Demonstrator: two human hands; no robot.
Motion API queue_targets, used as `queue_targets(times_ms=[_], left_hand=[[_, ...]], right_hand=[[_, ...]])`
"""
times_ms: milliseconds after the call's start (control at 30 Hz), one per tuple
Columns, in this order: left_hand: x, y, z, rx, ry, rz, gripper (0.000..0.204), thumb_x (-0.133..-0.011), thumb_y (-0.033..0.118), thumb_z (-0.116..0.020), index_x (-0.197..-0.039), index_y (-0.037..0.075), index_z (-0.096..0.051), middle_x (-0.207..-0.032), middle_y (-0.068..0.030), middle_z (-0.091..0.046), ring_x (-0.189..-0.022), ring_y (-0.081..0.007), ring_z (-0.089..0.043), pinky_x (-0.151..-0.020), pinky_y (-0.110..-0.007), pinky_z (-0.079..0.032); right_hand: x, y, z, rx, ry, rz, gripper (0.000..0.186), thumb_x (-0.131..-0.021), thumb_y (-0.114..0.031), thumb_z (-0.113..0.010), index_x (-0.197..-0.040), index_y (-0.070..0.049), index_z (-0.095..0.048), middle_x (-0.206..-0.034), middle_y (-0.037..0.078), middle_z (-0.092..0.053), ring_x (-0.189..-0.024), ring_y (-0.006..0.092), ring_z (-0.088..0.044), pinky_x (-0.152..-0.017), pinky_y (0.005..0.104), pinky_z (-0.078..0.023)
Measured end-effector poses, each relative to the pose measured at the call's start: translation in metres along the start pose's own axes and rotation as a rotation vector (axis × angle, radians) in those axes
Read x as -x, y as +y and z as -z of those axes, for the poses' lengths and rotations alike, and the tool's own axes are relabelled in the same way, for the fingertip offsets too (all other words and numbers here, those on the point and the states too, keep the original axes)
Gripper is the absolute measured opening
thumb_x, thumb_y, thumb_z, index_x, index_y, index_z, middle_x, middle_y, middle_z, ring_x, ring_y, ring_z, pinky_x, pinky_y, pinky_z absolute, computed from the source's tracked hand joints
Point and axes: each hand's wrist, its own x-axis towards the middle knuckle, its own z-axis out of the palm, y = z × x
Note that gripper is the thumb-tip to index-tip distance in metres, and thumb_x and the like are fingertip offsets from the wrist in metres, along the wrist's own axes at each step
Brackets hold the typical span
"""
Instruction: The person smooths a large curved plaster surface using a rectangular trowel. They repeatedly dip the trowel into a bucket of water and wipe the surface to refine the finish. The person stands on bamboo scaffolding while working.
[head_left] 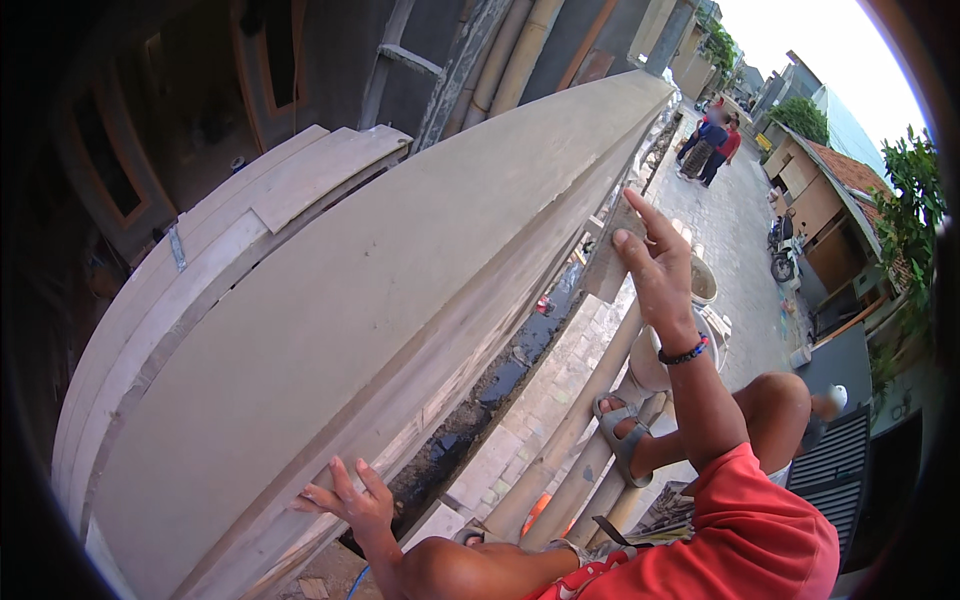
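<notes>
Head view is showing left fingers spread, right fingers unclear in grip, beside a grey slab, probably heavy, stiff, best held edgewise.

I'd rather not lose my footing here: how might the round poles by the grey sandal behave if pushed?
The poles would probably roll if pushed sideways, since they look rounded. Lying close together beneath the sandal, they might bump into one another. They also look thick and straight, so I'd expect them to be stiff rather than floppy.
</notes>
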Motion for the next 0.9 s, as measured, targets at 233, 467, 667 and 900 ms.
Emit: queue_targets(times_ms=[233, 467, 667, 900], left_hand=[[0.004, -0.005, 0.003, 0.001, -0.038, -0.02, 0.051, -0.088, 0.015, -0.061, -0.136, 0.01, -0.045, -0.159, -0.0203, 0.004, -0.143, -0.0484, 0.016, -0.108, -0.07, 0.005], [0.002, -0.004, 0.005, -0.011, -0.042, -0.012, 0.053, -0.089, 0.017, -0.062, -0.138, 0.008, -0.044, -0.159, -0.0215, 0.004, -0.142, -0.0491, 0.016, -0.107, -0.071, 0.004], [0.001, -0.002, 0.006, -0.009, -0.061, -0.006, 0.053, -0.086, 0.013, -0.064, -0.135, 0.008, -0.044, -0.159, -0.0204, 0.005, -0.142, -0.0502, 0.017, -0.107, -0.071, 0.004], [0.004, -0.004, 0.004, -0.01, -0.042, 0.01, 0.054, -0.087, 0.014, -0.064, -0.136, 0.008, -0.044, -0.159, -0.02, 0.005, -0.142, -0.0497, 0.016, -0.107, -0.071, 0.005]], right_hand=[[-0.011, 0.008, -0.044, 0.014, 0.061, -0.012, 0.048, -0.086, -0.005, -0.062, -0.133, -0.001, -0.055, -0.107, 0.01, -0.065, -0.086, 0.0115, -0.059, -0.078, 0.0266, -0.049], [0.059, 0.03, -0.055, 0.023, -0.096, 0.079, 0.049, -0.084, 0.001, -0.06, -0.133, 0.001, -0.053, -0.109, 0.014, -0.063, -0.099, 0.019, -0.062, -0.09, 0.0293, -0.047], [0.007, 0.001, -0.045, -0.028, 0.083, 0.079, 0.046, -0.086, -0.001, -0.058, -0.132, -0.001, -0.054, -0.108, 0.014, -0.063, -0.095, 0.0149, -0.06, -0.082, 0.0269, -0.048], [0.069, 0.006, -0.061, 0.15, -0.183, 0.106, 0.048, -0.082, 0.0, -0.062, -0.129, -0.001, -0.057, -0.089, 0.011, -0.058, -0.074, 0.0168, -0.053, -0.069, 0.0302, -0.045]])
